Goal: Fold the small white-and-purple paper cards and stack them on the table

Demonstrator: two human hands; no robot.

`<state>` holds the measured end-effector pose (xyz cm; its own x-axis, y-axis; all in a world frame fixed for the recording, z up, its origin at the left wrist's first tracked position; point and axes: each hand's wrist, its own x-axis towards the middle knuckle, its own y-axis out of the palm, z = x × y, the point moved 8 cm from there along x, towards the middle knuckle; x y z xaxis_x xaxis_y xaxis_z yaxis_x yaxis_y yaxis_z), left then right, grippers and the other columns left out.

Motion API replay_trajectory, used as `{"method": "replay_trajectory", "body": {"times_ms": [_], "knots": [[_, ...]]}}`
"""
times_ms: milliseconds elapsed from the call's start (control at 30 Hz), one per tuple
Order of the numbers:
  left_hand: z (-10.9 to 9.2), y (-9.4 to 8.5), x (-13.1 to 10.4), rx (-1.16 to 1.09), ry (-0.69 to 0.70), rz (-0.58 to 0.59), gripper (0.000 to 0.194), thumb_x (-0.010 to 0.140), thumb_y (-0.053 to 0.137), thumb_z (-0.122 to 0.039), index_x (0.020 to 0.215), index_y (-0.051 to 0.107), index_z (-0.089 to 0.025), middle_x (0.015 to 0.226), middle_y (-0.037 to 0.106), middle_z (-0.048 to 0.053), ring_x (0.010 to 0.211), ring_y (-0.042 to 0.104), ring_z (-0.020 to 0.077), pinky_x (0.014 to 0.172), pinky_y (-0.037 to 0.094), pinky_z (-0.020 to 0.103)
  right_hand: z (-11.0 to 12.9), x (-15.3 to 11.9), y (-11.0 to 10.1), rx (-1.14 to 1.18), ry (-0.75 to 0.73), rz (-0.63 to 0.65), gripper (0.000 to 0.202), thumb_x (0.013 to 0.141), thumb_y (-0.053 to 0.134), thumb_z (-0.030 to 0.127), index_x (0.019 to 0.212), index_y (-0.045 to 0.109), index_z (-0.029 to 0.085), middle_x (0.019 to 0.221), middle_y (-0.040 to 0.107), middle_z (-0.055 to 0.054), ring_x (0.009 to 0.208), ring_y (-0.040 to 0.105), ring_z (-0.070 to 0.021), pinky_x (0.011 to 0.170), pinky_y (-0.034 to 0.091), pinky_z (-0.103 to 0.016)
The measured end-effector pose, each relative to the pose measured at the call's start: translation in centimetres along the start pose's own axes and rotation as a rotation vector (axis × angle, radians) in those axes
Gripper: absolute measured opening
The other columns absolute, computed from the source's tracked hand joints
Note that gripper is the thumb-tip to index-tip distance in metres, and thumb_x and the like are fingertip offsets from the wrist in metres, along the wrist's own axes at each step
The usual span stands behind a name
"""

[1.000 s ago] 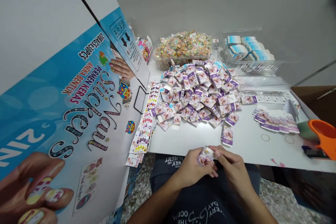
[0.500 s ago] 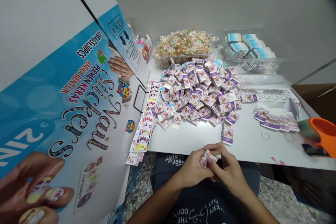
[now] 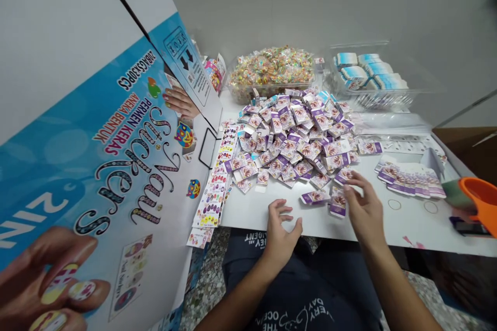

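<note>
My left hand hovers over the table's front edge, its fingers curled but apart, with nothing in it. My right hand is further right over the table, open, its thumb and fingertips beside a small purple-and-white box. Another such box lies on its side just left of that one. Behind both hands spreads a big heap of the same small boxes.
Behind the heap stand a tub of wrapped candies and a clear tray of blue-white card stacks. Sticker strips lie along the left beside a large printed carton. Flat cards, rubber bands and an orange tape dispenser are right.
The small box that both hands held at the front edge now lies on the table. My hands have parted; the right has moved forward and right to the nearer boxes.
</note>
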<state>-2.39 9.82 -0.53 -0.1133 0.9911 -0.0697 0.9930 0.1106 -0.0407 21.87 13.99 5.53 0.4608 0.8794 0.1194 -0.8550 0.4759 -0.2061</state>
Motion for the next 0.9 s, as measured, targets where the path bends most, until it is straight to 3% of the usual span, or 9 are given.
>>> {"method": "replay_trajectory", "body": {"times_ms": [67, 133, 233, 333, 400, 500, 633, 800, 900], "knots": [[0.0, 0.0, 0.2, 0.07, 0.054, 0.01, 0.047, 0.082, 0.064, -0.011, 0.123, 0.045, -0.022, 0.115, 0.056, 0.009, 0.103, 0.064, 0.0203, 0.082, 0.055, 0.034, -0.2, 1.1, -3.3, -0.133, -0.106, -0.194, 0.026, 0.089, 0.063, 0.045, 0.098, 0.063, 0.02, 0.137, 0.058, -0.014, 0.124, 0.059, -0.0277, 0.092, 0.053, -0.041], [-0.3, 0.1, 0.2, 0.104, 0.131, 0.023, 0.047, 0.081, 0.059, -0.006, 0.122, 0.046, -0.022, 0.118, 0.054, 0.009, 0.101, 0.064, 0.0193, 0.079, 0.055, 0.032, -0.7, 2.6, -6.3, -0.321, -0.199, -0.289, 0.026, 0.089, 0.06, 0.043, 0.099, 0.063, 0.019, 0.129, 0.061, -0.016, 0.125, 0.057, -0.0303, 0.094, 0.051, -0.045], [-0.8, 0.3, 0.1, 0.145, 0.216, 0.026, 0.044, 0.08, 0.055, -0.003, 0.12, 0.049, -0.021, 0.12, 0.053, 0.01, 0.097, 0.065, 0.0177, 0.077, 0.056, 0.031, -2.6, 6.4, -9.3, -0.709, -0.288, -0.236, 0.031, 0.083, 0.062, 0.039, 0.103, 0.065, 0.016, 0.129, 0.061, -0.021, 0.128, 0.052, -0.0359, 0.108, 0.038, -0.057], [-0.9, 0.4, 0.2, 0.17, 0.231, 0.03, 0.038, 0.082, 0.056, -0.004, 0.116, 0.052, -0.021, 0.114, 0.057, 0.009, 0.093, 0.066, 0.0177, 0.077, 0.057, 0.031, -5.7, 10.3, -10.8, -0.993, -0.231, -0.047, 0.042, 0.079, 0.067, 0.038, 0.113, 0.065, 0.014, 0.141, 0.055, -0.024, 0.137, 0.041, -0.0426, 0.111, 0.026, -0.062], [-0.8, 0.4, 0.2, 0.179, 0.229, 0.04, 0.036, 0.082, 0.056, -0.005, 0.115, 0.053, -0.02, 0.11, 0.059, 0.008, 0.092, 0.067, 0.0181, 0.078, 0.057, 0.032, -7.3, 11.9, -11.2, -1.071, -0.177, 0.067, 0.042, 0.079, 0.067, 0.039, 0.114, 0.067, 0.016, 0.134, 0.062, -0.023, 0.133, 0.044, -0.0438, 0.11, 0.022, -0.066], [-0.8, 0.4, 0.3, 0.187, 0.225, 0.045, 0.033, 0.084, 0.056, -0.006, 0.114, 0.053, -0.019, 0.105, 0.061, 0.007, 0.092, 0.067, 0.0181, 0.08, 0.057, 0.033, -7.6, 12.8, -11.0, -1.08, -0.197, 0.167, 0.031, 0.079, 0.067, 0.037, 0.104, 0.071, 0.019, 0.113, 0.073, -0.018, 0.12, 0.057, -0.0384, 0.112, 0.019, -0.063], [-1.0, 0.3, 0.3, 0.184, 0.216, 0.043, 0.027, 0.084, 0.055, -0.007, 0.109, 0.056, -0.019, 0.101, 0.063, 0.006, 0.089, 0.068, 0.0178, 0.08, 0.057, 0.033, -6.9, 12.9, -10.1, -1.082, -0.264, 0.277, 0.015, 0.081, 0.062, 0.031, 0.088, 0.072, 0.021, 0.105, 0.076, -0.013, 0.109, 0.064, -0.0322, 0.106, 0.036, -0.05], [-1.5, 0.5, 0.2, 0.182, 0.222, 0.065, 0.022, 0.085, 0.054, -0.008, 0.104, 0.058, -0.019, 0.097, 0.062, 0.005, 0.085, 0.068, 0.0171, 0.079, 0.056, 0.031, -6.7, 12.7, -9.6, -1.116, -0.273, 0.276, 0.016, 0.083, 0.055, 0.028, 0.084, 0.07, 0.021, 0.094, 0.073, -0.015, 0.093, 0.065, -0.0335, 0.088, 0.045, -0.047], [-1.6, 0.5, 0.2, 0.183, 0.23, 0.067, 0.021, 0.085, 0.054, -0.009, 0.102, 0.058, -0.019, 0.097, 0.062, 0.005, 0.084, 0.067, 0.0168, 0.078, 0.056, 0.031, -6.8, 12.5, -9.0, -1.105, -0.285, 0.263, 0.022, 0.085, 0.056, 0.032, 0.096, 0.069, 0.019, 0.114, 0.07, -0.017, 0.104, 0.063, -0.0319, 0.091, 0.045, -0.043]]}}
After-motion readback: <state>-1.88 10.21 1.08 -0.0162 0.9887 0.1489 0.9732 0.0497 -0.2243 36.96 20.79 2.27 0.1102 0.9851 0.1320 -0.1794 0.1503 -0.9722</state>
